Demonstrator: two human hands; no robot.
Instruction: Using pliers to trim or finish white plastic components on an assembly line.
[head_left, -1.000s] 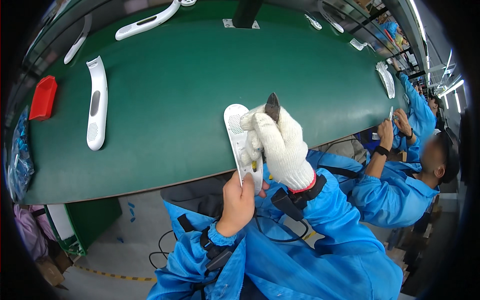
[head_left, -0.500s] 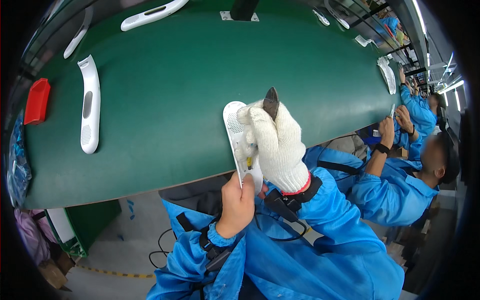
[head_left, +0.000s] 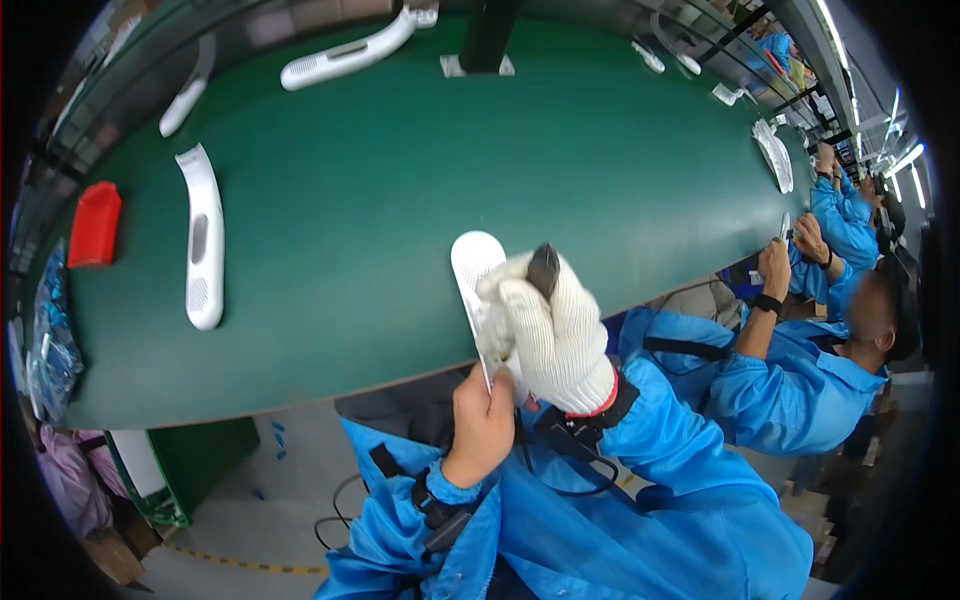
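Observation:
My bare left hand is closed on the near end of a white plastic housing piece, long and narrow with a rounded, perforated far end. Over its middle is my right hand, in a white knitted glove with a red cuff edge. It is closed round a hand tool whose dark, tapered end sticks up out of the fist. What kind of tool it is, I cannot tell. The glove hides much of the housing and the tool's lower part.
More white curved plastic pieces lie on the green table: one at the left, one at the far edge. A red bin and a blue plastic bag are at far left. A co-worker sits close on my right.
The scene has shifted slightly down in view. My gloved fist has tilted, its dark tool end showing shorter, and a yellow part below the glove is now mostly covered.

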